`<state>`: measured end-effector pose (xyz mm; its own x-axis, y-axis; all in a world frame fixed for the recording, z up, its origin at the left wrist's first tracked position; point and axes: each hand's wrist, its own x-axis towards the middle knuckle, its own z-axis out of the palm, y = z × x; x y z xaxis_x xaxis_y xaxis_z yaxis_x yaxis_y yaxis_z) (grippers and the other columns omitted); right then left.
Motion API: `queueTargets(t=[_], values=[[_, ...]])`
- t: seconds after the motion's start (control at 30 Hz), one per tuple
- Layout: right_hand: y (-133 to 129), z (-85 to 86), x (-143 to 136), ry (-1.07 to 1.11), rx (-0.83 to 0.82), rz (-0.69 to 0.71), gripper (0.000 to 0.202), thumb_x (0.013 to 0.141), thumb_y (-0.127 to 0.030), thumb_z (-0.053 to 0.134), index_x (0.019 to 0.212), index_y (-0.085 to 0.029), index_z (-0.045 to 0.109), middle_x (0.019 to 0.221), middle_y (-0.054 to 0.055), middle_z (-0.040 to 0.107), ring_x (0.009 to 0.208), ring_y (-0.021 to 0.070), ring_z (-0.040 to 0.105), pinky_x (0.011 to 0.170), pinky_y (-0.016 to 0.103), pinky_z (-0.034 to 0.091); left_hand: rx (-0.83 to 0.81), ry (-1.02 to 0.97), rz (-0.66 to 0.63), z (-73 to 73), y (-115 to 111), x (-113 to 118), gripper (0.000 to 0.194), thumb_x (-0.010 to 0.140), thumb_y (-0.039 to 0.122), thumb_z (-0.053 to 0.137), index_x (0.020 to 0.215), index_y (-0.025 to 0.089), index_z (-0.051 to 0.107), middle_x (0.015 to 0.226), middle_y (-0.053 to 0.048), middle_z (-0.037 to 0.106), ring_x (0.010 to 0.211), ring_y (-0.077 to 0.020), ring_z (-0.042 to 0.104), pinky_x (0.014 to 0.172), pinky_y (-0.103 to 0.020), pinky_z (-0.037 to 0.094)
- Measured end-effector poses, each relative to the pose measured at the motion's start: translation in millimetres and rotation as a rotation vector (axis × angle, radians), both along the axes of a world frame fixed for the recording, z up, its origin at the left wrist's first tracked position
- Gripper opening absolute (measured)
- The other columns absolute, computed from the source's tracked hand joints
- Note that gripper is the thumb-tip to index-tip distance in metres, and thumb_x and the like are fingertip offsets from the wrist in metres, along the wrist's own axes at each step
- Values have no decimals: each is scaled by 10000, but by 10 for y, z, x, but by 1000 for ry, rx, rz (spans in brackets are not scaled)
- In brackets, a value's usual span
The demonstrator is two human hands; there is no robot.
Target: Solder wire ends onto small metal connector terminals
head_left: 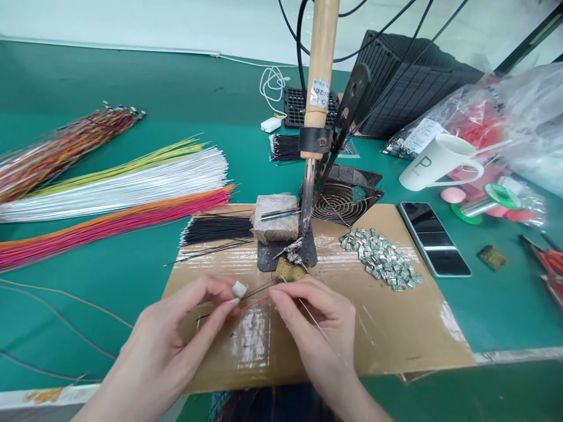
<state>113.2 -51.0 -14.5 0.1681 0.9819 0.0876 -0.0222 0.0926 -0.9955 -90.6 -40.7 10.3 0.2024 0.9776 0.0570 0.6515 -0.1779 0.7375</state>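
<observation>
My left hand point(176, 331) is closed in a pinch on a thin red wire point(255, 303), low over the cardboard. A white wrap point(239, 289) shows at its index fingertip. The wire runs across to my right hand point(323, 319), whose thumb and index finger are also pinched on it. A thin silvery strand, probably solder point(315, 324), crosses my right hand. Just beyond my hands, a wooden-handled soldering iron point(324, 58) points down in a stand, its tip over a yellow sponge point(288, 270). Dark thin wires pass near my fingertips; their ends are unclear.
A wrapped block point(275, 225) holds down black wires point(215, 228). Small metal connectors point(387, 261) lie piled on the cardboard point(396, 346), near a phone point(434, 239). Wire bundles point(176, 176) spread left. A fan point(345, 199), mug point(428, 163) and solder spool point(488, 203) stand behind.
</observation>
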Motion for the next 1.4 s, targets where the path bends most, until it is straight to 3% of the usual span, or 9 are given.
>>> queueTargets(t=[0.17, 0.3, 0.53, 0.73, 0.87, 0.93, 1.1, 1.4], values=[[-3, -6, 11, -10, -10, 1, 105, 887, -195, 767, 830, -233, 847, 707, -11, 730, 622, 124, 635, 572, 220, 494, -16, 6, 15, -23, -72, -26, 177, 982, 450, 634, 947, 298, 717, 976, 10, 750, 947, -154, 752, 742, -124, 566], [-20, 3, 25, -15, -18, -1, 117, 894, -192, 753, 819, -232, 834, 695, -8, 710, 614, 132, 618, 562, 235, 485, -73, 16, 18, -43, -135, -36, 181, 987, 447, 634, 934, 306, 735, 1007, 2, 761, 987, -176, 745, 802, -165, 562], [-2, 51, 26, -26, 37, -18, 134, 858, -131, 723, 774, -213, 788, 677, -21, 673, 591, 108, 598, 559, 212, 499, -116, -39, -17, -32, -140, 33, 168, 989, 413, 627, 916, 301, 729, 933, -5, 752, 897, -173, 746, 757, -179, 563], [-6, 86, 12, -40, 70, -28, 155, 813, -87, 710, 734, -208, 767, 660, -23, 678, 574, 105, 604, 542, 199, 513, -366, -347, 31, 66, -130, 248, 223, 972, 494, 652, 999, 272, 656, 753, -9, 729, 649, -162, 716, 608, -185, 585], [-28, 87, 13, -43, 81, -23, 146, 818, -94, 720, 743, -209, 770, 662, -21, 681, 584, 114, 612, 553, 215, 515, -435, -518, 113, 60, -138, 434, 328, 900, 504, 759, 1129, 285, 675, 955, -45, 759, 830, -186, 750, 701, -204, 617], [-26, 89, 14, -41, 82, -35, 147, 823, -95, 715, 752, -209, 773, 665, -16, 684, 587, 121, 615, 554, 226, 514, -459, -554, 113, 38, -123, 489, 285, 897, 498, 767, 1061, 271, 716, 895, -34, 742, 813, -173, 727, 708, -191, 598], [-15, 94, 20, -27, 58, -61, 142, 839, -115, 723, 742, -208, 770, 647, -20, 666, 568, 114, 590, 534, 221, 487, -414, -541, 144, 32, -73, 521, 213, 924, 448, 749, 843, 252, 743, 737, 6, 673, 685, -126, 619, 615, -150, 510], [-53, 78, 57, 22, 9, -2, 116, 889, -170, 756, 849, -241, 839, 674, -12, 706, 587, 125, 610, 564, 236, 514, -384, -582, 264, 62, -69, 527, 307, 865, 550, 796, 835, 250, 736, 740, 5, 650, 671, -122, 584, 592, -138, 493]])
